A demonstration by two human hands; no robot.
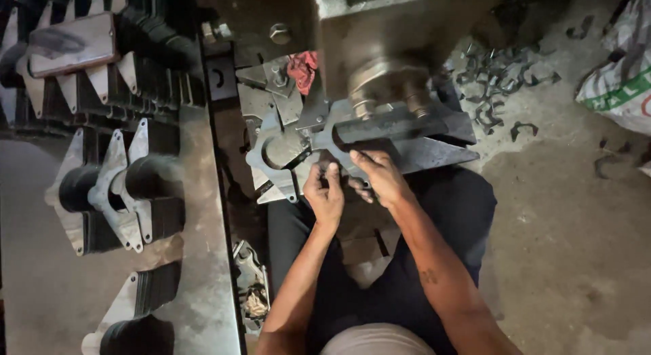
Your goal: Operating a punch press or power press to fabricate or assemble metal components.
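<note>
Under the press, both hands pinch a flat grey plate.

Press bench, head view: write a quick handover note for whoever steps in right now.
Left hand: fingers curled on the near edge of the flat metal plate under the press head.
Right hand: pressing on the same plate from the right.
Plate lies on the press bed, its round hole left of the head.
Stacked plates stand on the bench at left; scrap cut-outs lie on the floor at right.
Whether this plate is punched yet: cannot tell.
</note>
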